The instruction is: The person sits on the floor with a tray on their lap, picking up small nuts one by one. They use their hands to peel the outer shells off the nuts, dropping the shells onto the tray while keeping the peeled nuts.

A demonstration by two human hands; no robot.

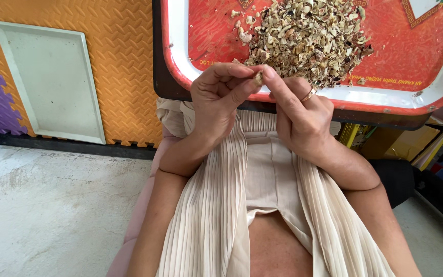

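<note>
Your left hand [216, 97] and right hand [296, 113] pinch one small nut [258, 78] tight at frame centre, just below the red tray [180, 46]; a slipping fingertip could drop it into your lap.

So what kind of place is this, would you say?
Probably a home or small workshop floor: foam puzzle mats against a concrete floor, a red tray heaped with shell fragments, cardboard boxes underneath.

The one camera sits on my head and looks steeply down — close over my left hand [216, 100] and right hand [298, 115], which meet mid-frame. Beyond them it catches the near rim of the red tray [303, 97]; below them my lap, and to their left the floor [52, 205].
</note>
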